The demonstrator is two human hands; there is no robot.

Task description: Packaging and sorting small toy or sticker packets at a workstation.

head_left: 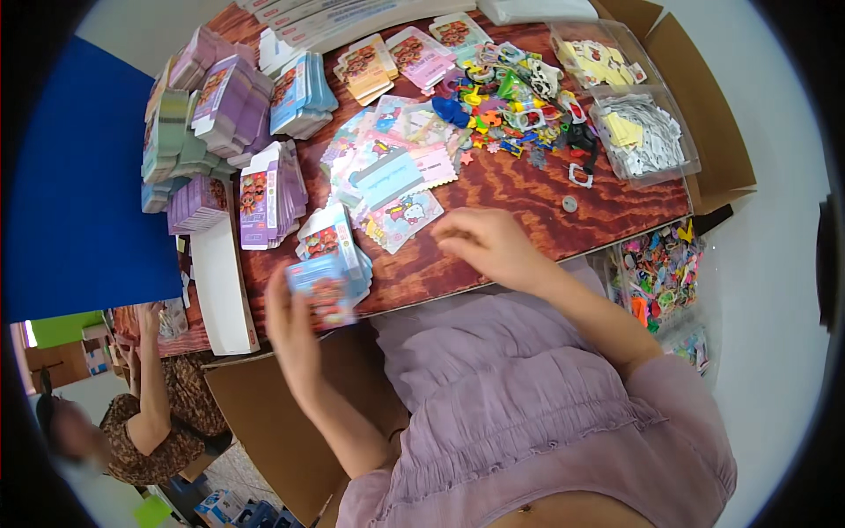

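At the lower left of the frame, another person (141,422) in a patterned top bends over a separate table. Upper left, stacks of flat purple cartons (220,106) crowd the red-brown table (519,185). Left of centre, the left hand (295,339) pinches a small blue printed carton (321,295) at the table's near edge, just below a pile of similar cartons (334,238). Right of centre, the right hand (488,246) rests on the table with fingers curled, holding nothing visible. Upper right lie colourful small trinkets (519,106) and clear trays (642,132).
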